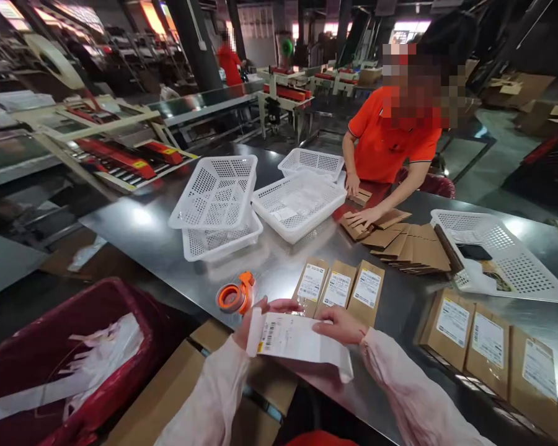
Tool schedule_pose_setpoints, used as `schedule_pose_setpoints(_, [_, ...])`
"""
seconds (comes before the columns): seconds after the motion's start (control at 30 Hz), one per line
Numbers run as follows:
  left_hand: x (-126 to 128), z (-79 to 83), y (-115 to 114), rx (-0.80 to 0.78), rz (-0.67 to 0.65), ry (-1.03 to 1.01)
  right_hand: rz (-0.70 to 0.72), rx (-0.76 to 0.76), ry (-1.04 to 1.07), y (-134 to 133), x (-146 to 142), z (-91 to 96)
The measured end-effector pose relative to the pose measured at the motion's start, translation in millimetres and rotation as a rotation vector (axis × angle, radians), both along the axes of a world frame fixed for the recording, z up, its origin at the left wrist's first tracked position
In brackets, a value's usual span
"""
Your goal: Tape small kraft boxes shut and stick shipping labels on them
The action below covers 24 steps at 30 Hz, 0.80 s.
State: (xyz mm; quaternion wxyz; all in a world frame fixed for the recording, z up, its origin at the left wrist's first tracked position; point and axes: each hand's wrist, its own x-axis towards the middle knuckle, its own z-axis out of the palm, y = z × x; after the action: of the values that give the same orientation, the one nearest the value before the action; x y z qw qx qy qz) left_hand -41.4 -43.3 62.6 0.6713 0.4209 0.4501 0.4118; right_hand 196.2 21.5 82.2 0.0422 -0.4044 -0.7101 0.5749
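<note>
Both hands hold a long white printed label strip (297, 339) just above the near edge of the shiny metal table (158, 241). The left hand (255, 319) pinches the strip's left end, fingers curled behind it and thumb on top by the barcode. The right hand (339, 323) pinches the upper edge further right, fingers pressed together on the paper; the strip's loose right end hangs below that hand.

Just left of the left hand sits an orange tape dispenser (235, 296). Just beyond the strip, three brown cardboard packets with white labels (338, 288) lie side by side. Far across the table, a person in an orange shirt (390, 139) presses a hand on a stack of flat brown cardboard pieces (400, 238), beside white perforated plastic baskets (260, 201).
</note>
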Motion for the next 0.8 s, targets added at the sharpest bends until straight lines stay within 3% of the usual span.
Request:
schedule_pose_setpoints(0.13, [-15.6, 16.0, -16.2, -0.146, -0.259, -0.07, 0.027, 0.08, -0.106, -6.0, 16.3, 14.3])
schedule_pose_setpoints(0.3, [-13.2, 10.2, -37.2, -0.095, -0.034, 0.042, 0.032, 0.134, -0.222, -12.3, 13.7, 17.4])
schedule_pose_setpoints(0.43, [-4.1, -4.9, -58.5, 0.068, 0.108, 0.425, 0.065, 0.134, -0.186, -12.7, 11.5, 19.0])
schedule_pose_setpoints(0.5, [-1.9, -9.2, -67.9, 0.097, 0.155, 0.512, 0.105, 0.135, -0.182, -12.6, 9.9, 21.8])
schedule_pose_setpoints(0.67, [-1.4, -0.7, -81.7, 0.204, 0.175, 0.572, 0.358, 0.253, -0.187, -20.0, -20.1, 28.2])
schedule_pose_setpoints(0.77, [-5.9, 5.4, -82.8, 0.236, 0.096, 0.596, 0.439, 0.11, -0.085, -29.2, -53.0, 23.9])
schedule_pose_setpoints(0.8, [-9.8, 5.6, -82.7, 0.223, 0.128, 0.588, 0.443, 0.057, -0.052, -31.3, -62.8, 20.9])
